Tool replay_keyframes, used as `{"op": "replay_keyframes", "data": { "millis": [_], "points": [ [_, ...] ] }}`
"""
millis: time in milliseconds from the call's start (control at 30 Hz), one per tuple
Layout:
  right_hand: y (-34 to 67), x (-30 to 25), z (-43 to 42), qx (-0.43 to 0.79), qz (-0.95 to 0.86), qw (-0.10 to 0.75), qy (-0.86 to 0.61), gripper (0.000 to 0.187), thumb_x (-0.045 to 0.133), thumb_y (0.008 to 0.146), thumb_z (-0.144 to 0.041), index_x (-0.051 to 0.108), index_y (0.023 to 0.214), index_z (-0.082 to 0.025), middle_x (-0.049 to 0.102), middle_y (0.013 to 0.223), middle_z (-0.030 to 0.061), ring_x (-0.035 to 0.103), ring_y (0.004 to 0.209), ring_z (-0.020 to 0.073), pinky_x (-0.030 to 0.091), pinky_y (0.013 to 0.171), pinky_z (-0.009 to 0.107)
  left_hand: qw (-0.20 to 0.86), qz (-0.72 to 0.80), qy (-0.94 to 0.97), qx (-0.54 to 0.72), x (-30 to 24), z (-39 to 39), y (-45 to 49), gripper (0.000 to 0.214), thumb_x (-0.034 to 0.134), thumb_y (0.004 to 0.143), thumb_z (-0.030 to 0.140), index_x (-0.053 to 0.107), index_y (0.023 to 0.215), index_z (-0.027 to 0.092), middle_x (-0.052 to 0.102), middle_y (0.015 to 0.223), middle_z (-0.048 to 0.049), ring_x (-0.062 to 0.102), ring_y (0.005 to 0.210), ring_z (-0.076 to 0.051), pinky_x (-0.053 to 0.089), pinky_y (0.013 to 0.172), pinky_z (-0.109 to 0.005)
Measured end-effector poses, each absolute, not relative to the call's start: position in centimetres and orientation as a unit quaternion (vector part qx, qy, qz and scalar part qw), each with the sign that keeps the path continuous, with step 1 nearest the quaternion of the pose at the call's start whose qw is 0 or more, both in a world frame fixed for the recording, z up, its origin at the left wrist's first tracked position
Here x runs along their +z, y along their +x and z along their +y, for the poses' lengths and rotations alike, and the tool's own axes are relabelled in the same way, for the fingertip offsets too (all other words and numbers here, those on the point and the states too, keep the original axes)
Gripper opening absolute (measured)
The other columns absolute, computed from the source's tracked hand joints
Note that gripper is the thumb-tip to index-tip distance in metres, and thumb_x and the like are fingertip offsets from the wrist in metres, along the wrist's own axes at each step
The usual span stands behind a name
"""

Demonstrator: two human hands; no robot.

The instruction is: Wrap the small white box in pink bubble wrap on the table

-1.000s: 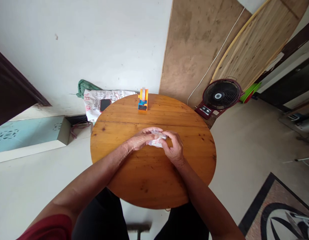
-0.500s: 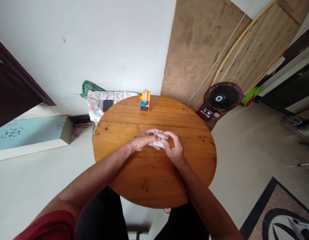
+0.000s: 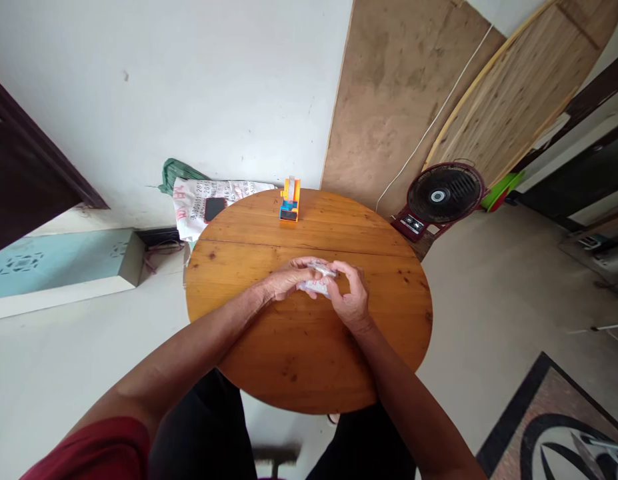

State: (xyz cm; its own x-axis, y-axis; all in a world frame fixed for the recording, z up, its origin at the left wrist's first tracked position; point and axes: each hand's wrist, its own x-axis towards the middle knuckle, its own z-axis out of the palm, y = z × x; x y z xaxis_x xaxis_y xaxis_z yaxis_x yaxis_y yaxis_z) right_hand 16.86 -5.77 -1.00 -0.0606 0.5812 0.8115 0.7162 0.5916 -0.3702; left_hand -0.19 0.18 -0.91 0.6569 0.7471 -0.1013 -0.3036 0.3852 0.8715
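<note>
Over the middle of the round wooden table (image 3: 299, 333), both hands grip a small clear plastic packet (image 3: 316, 287) with whitish contents and faint red print. My left hand (image 3: 291, 279) is closed on its left side, thumb laid across the top. At the right edge, my right hand (image 3: 351, 297) pinches the packet between thumb and fingers. Fingers cover much of it, so what is inside cannot be made out. Beyond the hands, near the table's far edge, stands an orange and blue tape dispenser (image 3: 289, 200).
A black phone-like slab (image 3: 215, 209) lies on a printed white sack (image 3: 189, 217) behind the table's left edge. To the right is a dark red fan (image 3: 443, 193). A light blue box-like bench (image 3: 63, 260) stands at left. Large wooden boards lean against the wall.
Both hands keep nearly the same grip on the packet. The whole view has shifted very slightly.
</note>
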Motion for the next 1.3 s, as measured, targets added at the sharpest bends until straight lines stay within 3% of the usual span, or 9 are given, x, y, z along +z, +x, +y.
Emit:
{"op": "replay_keyframes", "data": {
  "millis": [467, 700, 1300],
  "points": [
    [17.3, 0.3, -5.8, -0.103, -0.745, 0.492, -0.439, 0.036, 0.066, 0.081, -0.024, 0.057, 0.116, -0.022, 0.067, 0.119, 0.0114, 0.063, 0.109, 0.0271, 0.047, 0.094, 0.046, 0.765, 0.264, 0.482, 0.334, -1.0, 0.1, -0.2, 0.052, 0.085, 0.061, 0.03, 0.068, 0.107, 0.015, 0.072, 0.098, -0.0084, 0.067, 0.076, -0.018, 0.058, 0.061, -0.03],
    [17.7, 0.4, -5.8, -0.131, -0.749, 0.478, -0.441, 0.01, 0.061, 0.087, -0.021, 0.068, 0.093, -0.025, 0.07, 0.112, 0.0062, 0.066, 0.099, 0.0221, 0.046, 0.089, 0.04, 0.757, 0.253, 0.502, 0.333, -1.6, 0.1, 0.0, 0.054, 0.088, 0.061, 0.036, 0.066, 0.106, 0.014, 0.07, 0.088, -0.005, 0.068, 0.075, -0.018, 0.058, 0.06, -0.03],
    [17.2, 0.2, -6.0, -0.092, -0.756, 0.48, -0.436, 0.011, 0.059, 0.091, -0.02, 0.069, 0.088, -0.024, 0.073, 0.097, 0.0022, 0.068, 0.092, 0.0182, 0.042, 0.087, 0.037, 0.763, 0.255, 0.475, 0.358, -1.0, 0.3, -0.1, 0.06, 0.09, 0.059, 0.036, 0.065, 0.109, 0.013, 0.068, 0.098, -0.0073, 0.068, 0.083, -0.02, 0.06, 0.068, -0.035]
  ]
}}
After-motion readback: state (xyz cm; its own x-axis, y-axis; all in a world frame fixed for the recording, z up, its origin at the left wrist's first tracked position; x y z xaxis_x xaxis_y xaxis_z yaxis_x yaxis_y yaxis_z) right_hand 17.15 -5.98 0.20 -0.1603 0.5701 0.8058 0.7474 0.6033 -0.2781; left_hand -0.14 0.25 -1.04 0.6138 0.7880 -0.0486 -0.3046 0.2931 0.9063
